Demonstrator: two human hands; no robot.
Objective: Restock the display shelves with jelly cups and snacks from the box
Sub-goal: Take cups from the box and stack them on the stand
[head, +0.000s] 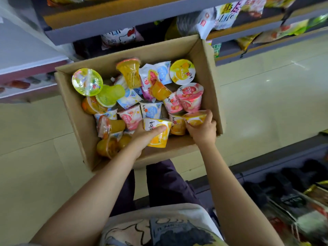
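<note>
An open cardboard box (210, 82) stands on the floor, filled with several jelly cups in yellow, pink, blue, green and orange. My left hand (143, 137) is inside the box near its front wall, fingers wrapped around a yellow and white jelly cup (159, 134) lying on its side. My right hand (202, 129) is at the front right corner of the box, closed on another yellow jelly cup (195, 118). The display shelves (124, 20) rise just behind the box, with snack bags (225, 15) on them.
Grey shelf edges run across the top, with a white patterned bag (122, 37) low behind the box. A low shelf with dark packets (292, 197) runs along the right. Tiled floor (35, 157) surrounds the box. My legs (163, 183) are right in front of the box.
</note>
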